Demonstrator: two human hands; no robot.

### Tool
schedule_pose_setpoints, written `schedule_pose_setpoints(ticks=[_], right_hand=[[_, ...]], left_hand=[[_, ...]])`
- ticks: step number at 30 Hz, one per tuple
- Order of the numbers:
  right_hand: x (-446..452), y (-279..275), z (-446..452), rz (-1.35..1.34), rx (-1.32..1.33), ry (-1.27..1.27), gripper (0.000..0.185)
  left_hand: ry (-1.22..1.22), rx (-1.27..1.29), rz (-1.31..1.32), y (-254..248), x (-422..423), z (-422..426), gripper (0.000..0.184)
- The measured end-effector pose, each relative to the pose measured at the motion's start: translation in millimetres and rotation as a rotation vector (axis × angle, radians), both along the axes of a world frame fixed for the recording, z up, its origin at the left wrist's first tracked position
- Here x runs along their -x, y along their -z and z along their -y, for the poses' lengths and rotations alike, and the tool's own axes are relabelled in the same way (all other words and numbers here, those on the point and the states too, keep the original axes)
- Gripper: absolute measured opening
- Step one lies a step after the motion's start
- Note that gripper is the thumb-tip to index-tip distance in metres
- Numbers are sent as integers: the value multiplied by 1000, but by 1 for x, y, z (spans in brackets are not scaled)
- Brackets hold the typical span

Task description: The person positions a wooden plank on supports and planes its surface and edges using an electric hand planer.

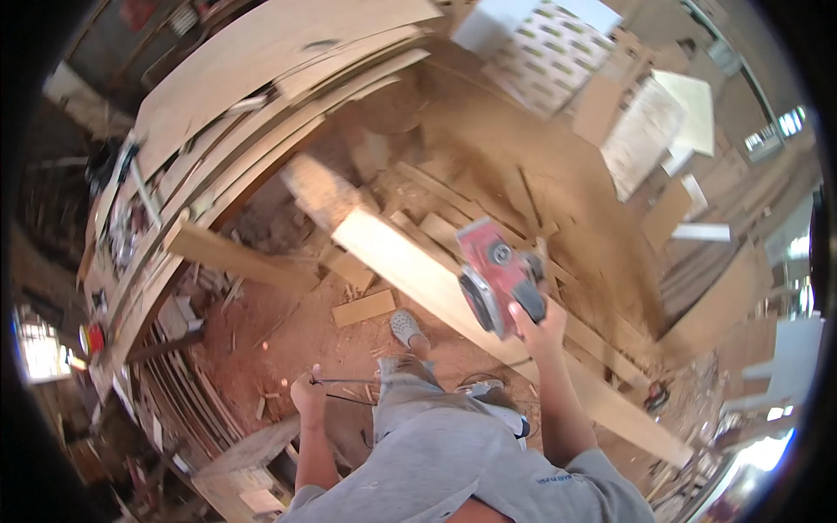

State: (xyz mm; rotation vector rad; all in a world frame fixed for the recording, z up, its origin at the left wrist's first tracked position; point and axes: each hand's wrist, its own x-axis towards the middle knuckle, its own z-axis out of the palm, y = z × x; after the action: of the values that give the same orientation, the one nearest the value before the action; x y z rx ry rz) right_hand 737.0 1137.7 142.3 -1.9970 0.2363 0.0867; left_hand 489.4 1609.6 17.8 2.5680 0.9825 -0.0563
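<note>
My right hand point(539, 324) is wrapped round the dark rear handle of a red electric planer point(495, 266). The tool is tilted over a long pale plank point(410, 266) that crosses the view diagonally; whether it touches the wood I cannot tell. Off to the left, my left hand point(307, 392) is closed on a dark power cord point(347, 381), which runs back towards my legs.
Stacked plywood sheets point(288, 52) fill the upper left. A wood piece point(240, 253) juts out beneath them. Offcuts point(364, 308) and shavings litter the reddish floor near my grey clog point(404, 327). A brown blur point(567, 200) spreads beyond the plank, with boards point(645, 131) behind it.
</note>
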Motion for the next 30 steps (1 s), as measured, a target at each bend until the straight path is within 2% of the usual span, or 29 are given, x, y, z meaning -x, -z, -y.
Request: schedule_pose_setpoints(ticks=[3,6,7,10,11,13,18,20,22,23,27,30], right_hand=[[90,-42,104,-124,-116,257,33],[198,-40,207,11,-144,458,28],[235,-35,238,102,-74,509,29],[316,-77,308,152,21,676,31],[342,-88,324,96,26,759,33],[395,-96,360,63,69,911,33],[501,-65,402,87,63,1251,34],[521,-66,411,125,40,1375,25],[525,-85,409,141,-8,1514,20],[528,-94,408,115,0,1588,19],[549,-114,409,239,27,1739,24],[563,-121,413,146,102,1809,24]], left_hand=[[259,84,73,-3,-34,49,49],[624,32,248,4,-70,127,35],[711,46,266,4,-77,161,24],[986,-1,407,-4,-102,272,19],[1043,14,295,-11,-106,305,16],[1178,99,361,-26,-115,378,16],[1421,179,418,-37,-125,485,21],[1496,197,416,-37,-131,518,22],[1607,256,436,-40,-140,549,22],[1630,251,363,-42,-140,563,23],[1797,362,318,-21,-143,609,23],[1785,435,270,-21,-132,634,24]])
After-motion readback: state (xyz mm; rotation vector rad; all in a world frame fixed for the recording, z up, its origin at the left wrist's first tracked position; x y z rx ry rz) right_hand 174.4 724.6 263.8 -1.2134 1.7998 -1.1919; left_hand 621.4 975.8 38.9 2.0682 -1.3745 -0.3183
